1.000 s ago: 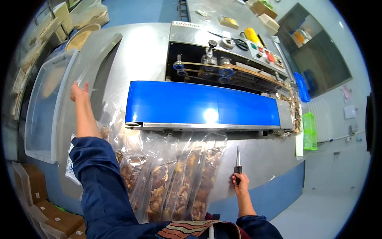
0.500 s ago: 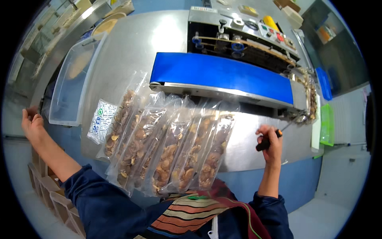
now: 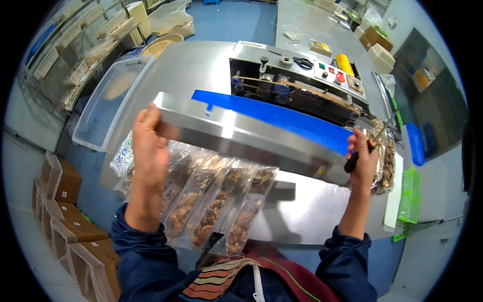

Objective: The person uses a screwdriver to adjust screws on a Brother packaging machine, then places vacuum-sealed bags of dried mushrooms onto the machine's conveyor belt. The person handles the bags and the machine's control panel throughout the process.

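Note:
My left hand [image 3: 150, 151] grips the left end of a long, bent stainless-steel panel [image 3: 221, 132]. The panel slants down to the right in front of the blue conveyor belt [image 3: 282, 121] of a band sealing machine [image 3: 297, 89], covering part of it. Closed around a screwdriver [image 3: 351, 163] with a black and orange handle, my right hand [image 3: 363, 163] is at the panel's right end; whether it also holds the panel I cannot tell. Below the panel, clear bags of dried mushrooms [image 3: 204, 206] lie side by side on the metal table [image 3: 287, 216].
A clear plastic bin [image 3: 108, 103] stands at the left, with cardboard boxes [image 3: 83, 221] on the floor below. More filled bags [image 3: 386, 161] lie at the machine's right end, near a green basket [image 3: 410, 196]. Scissors [image 3: 303, 63] rest on the machine.
My left hand has come in from the far left and now holds the steel panel in front of the belt. My right hand, with the screwdriver, has moved up and slightly right.

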